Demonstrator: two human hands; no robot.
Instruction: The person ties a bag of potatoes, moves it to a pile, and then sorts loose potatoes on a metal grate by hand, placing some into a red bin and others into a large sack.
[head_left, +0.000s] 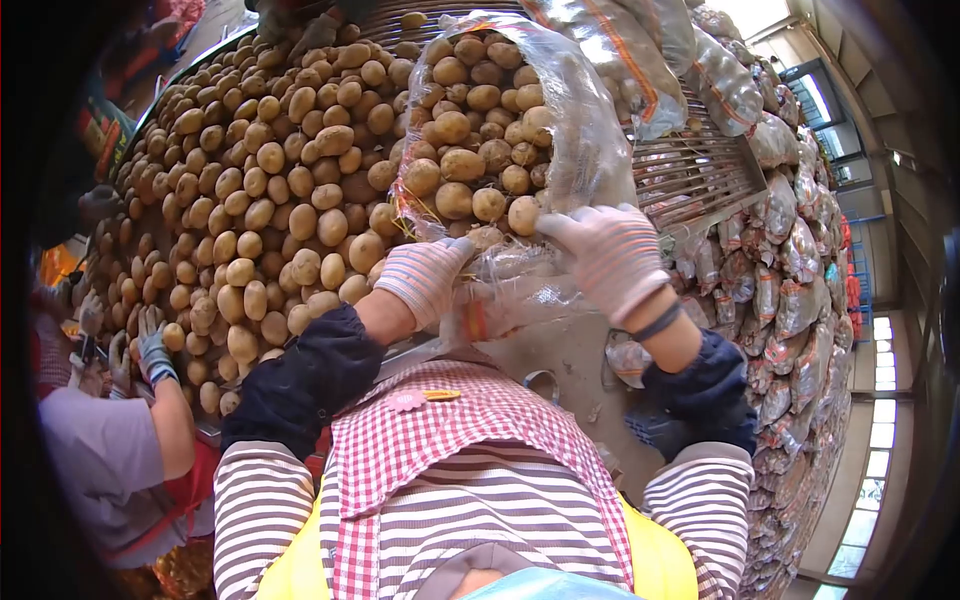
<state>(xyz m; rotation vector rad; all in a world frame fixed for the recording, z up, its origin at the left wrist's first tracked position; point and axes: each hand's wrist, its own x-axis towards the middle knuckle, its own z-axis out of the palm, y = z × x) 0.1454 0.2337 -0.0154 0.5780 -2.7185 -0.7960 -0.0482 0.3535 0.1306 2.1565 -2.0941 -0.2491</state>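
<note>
A clear plastic bag (590,130) lies on its side with its wide mouth open and many potatoes (462,165) inside. My left hand (425,280), in a striped knit glove, is closed on the near left part of the bag's rim. On the near right side, my right hand (612,258) grips the plastic, its thumb beside a potato at the edge. Crumpled film from the bag (515,290) hangs between both hands. Where the fingers tuck into the plastic, they are partly hidden.
Loose potatoes (270,215) cover the sorting table to the left. A co-worker's gloved hand (155,350) reaches in there. Filled bags (625,60) rest on a slatted metal rack (690,175) at the upper right. More bags (790,300) are stacked high along the right.
</note>
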